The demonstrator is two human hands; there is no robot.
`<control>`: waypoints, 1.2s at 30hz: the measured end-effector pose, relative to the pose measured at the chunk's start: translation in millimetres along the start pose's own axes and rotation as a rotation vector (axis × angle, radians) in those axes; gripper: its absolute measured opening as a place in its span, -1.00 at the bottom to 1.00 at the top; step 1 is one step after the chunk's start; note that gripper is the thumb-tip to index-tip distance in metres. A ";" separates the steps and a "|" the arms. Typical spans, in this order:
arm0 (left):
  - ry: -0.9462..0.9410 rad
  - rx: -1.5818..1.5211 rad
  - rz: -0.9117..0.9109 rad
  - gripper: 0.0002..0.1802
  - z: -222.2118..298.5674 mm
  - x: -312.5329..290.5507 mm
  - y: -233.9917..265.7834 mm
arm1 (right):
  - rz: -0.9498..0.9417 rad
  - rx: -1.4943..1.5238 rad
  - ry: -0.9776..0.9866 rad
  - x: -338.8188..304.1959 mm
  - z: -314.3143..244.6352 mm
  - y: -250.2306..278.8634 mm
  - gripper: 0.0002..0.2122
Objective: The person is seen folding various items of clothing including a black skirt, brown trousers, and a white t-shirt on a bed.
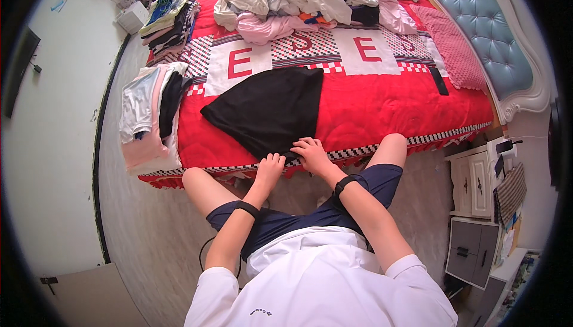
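A black skirt (271,109) lies spread over the red bedcover (382,103), its wide end away from me and its narrow end at the bed's near edge. My left hand (270,170) is closed on the left corner of that narrow end. On its right corner my right hand (310,152) grips the cloth, fingers bent over it. Both hands are close together, and the fingertips are partly hidden. Each wrist wears a black band.
Beyond the skirt rises a heap of loose clothes (298,1). Folded clothes (143,115) are stacked along the bed's left edge, with another folded pile (170,22) behind. A blue tufted headboard (483,28) and a white nightstand (470,183) stand to the right.
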State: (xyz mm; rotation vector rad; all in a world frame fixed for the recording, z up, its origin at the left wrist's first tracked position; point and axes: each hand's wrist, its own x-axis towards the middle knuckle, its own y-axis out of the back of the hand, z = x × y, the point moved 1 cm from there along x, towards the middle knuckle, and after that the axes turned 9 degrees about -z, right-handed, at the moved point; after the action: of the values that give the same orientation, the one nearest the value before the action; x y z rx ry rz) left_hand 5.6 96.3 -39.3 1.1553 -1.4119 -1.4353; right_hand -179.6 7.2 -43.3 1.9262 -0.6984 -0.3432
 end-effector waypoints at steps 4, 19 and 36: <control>0.003 0.042 0.027 -0.73 1.7 0.5 1.2 | 0.013 0.013 -0.007 -0.7 -0.2 1.5 -0.56; 0.145 -0.105 0.020 -0.06 -2.9 0.8 4.5 | 0.059 -0.035 0.042 4.9 -0.7 -4.1 -0.52; 0.138 -0.519 -0.456 -0.51 -13.1 -29.6 64.0 | -0.459 0.020 -0.021 -8.4 -15.3 46.8 -0.65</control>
State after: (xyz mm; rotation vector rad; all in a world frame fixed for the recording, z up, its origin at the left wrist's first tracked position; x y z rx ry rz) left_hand 22.4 117.5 27.1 1.2390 -0.6333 -1.8508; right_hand -193.2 8.6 4.8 2.0952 -0.2641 -0.6409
